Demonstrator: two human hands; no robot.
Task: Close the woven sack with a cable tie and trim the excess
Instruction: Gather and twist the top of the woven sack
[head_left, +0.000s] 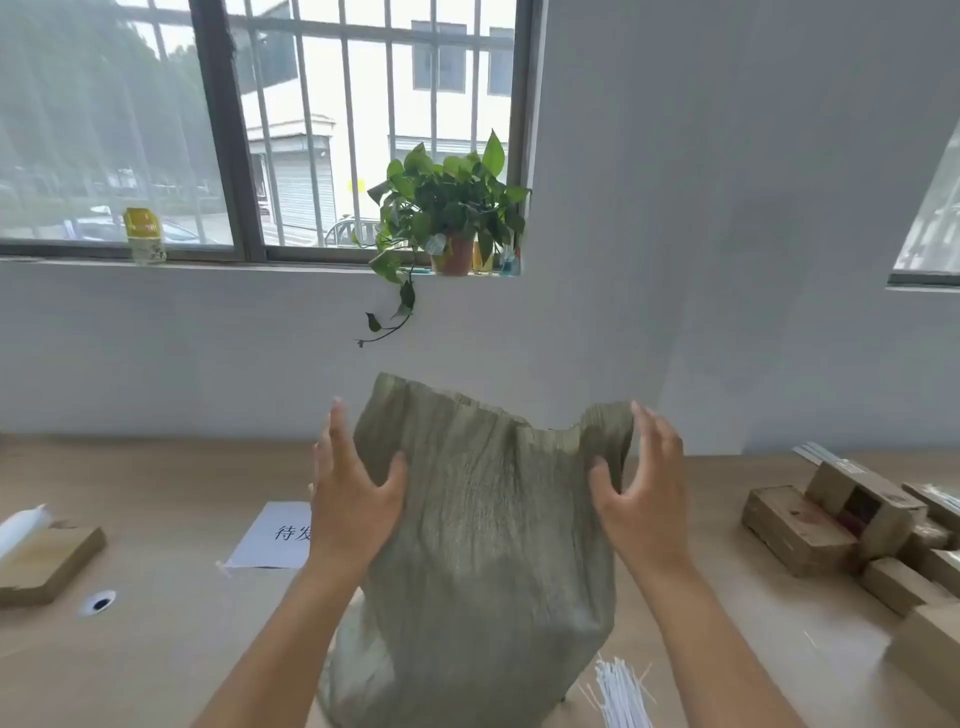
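A grey-green woven sack (483, 545) stands upright on the wooden table (171, 649), its mouth loose and open at the top. My left hand (353, 488) presses against the sack's upper left side, thumb on the front and fingers spread behind the edge. My right hand (641, 483) cups the upper right corner, thumb in front, fingers apart; it is not clenched on the fabric. A bundle of white cable ties (621, 693) lies on the table at the sack's lower right.
A printed paper sheet (272, 535) lies left of the sack. A cardboard box (47, 561) sits at the far left near a cable hole (98, 603). Several cardboard boxes (841, 525) are stacked at the right. A potted plant (449, 213) and bottle (144, 236) stand on the windowsill.
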